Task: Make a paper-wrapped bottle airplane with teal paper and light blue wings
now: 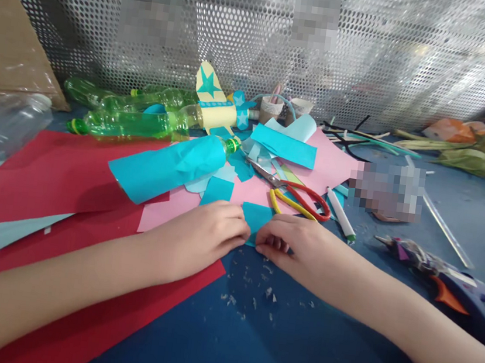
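Observation:
My left hand (201, 232) and my right hand (300, 247) meet at the middle of the blue table, each pinching an edge of a small turquoise paper piece (256, 215). Both sets of fingers are curled closed on it. The paper lies on the near edge of a pink sheet (333, 163). Just behind it lie red-and-yellow scissors (297, 199), blades pointing left. A bottle wrapped in turquoise paper (169, 166) lies to the left of them, its green cap toward the scissors.
Red sheets (48, 181) cover the left of the table. Green plastic bottles (130, 123) and a paper plane model (216, 107) lie at the back. A white pen (341, 214), a glue gun (434, 276), sticks and paper scraps lie at the right. A perforated metal wall (373, 56) stands behind.

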Tool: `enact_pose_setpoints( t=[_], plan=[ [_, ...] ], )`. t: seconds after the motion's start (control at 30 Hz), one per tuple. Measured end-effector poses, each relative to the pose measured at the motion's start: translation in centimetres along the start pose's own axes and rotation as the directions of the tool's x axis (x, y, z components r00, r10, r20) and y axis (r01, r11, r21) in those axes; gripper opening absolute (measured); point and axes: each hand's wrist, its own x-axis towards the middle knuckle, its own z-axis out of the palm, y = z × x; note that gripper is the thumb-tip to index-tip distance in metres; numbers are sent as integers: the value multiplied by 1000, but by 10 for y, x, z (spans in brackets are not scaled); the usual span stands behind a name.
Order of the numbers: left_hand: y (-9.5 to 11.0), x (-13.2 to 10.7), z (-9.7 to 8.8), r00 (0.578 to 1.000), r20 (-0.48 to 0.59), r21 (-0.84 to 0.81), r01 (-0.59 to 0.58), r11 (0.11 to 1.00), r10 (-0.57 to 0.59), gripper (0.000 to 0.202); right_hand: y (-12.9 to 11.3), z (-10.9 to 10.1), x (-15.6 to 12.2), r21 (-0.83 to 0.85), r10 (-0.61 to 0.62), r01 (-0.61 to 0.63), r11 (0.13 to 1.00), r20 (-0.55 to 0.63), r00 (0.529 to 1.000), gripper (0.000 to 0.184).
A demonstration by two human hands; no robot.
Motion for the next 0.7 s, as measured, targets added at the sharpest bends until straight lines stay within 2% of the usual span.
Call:
enact_pose_setpoints(
  t=[0.17,0.33,0.43,0.6,0.7],
  plan=[
    [0,2,-4,996,33,-77,79,994,-77,10,1,0,0,18,-6,6,1000,3,1000,17],
    [0,2,-11,988,136,-175,91,980,-67,11,1,0,-4,141,-11,6,990,31,999,19],
    [0,1,-11,990,133,-187,79,979,-55,11,0,2,-6,184,26,-32,982,36,999,18],
    [1,-1,-5,998,44,-143,-38,989,44,13,-3,4,-6,183,93,-95,979,22,995,11],
    [1,-2,-2,992,30,-20,-124,992,124,19,-3,3,-6,192,97,-101,976,27,995,9]
  ],
)
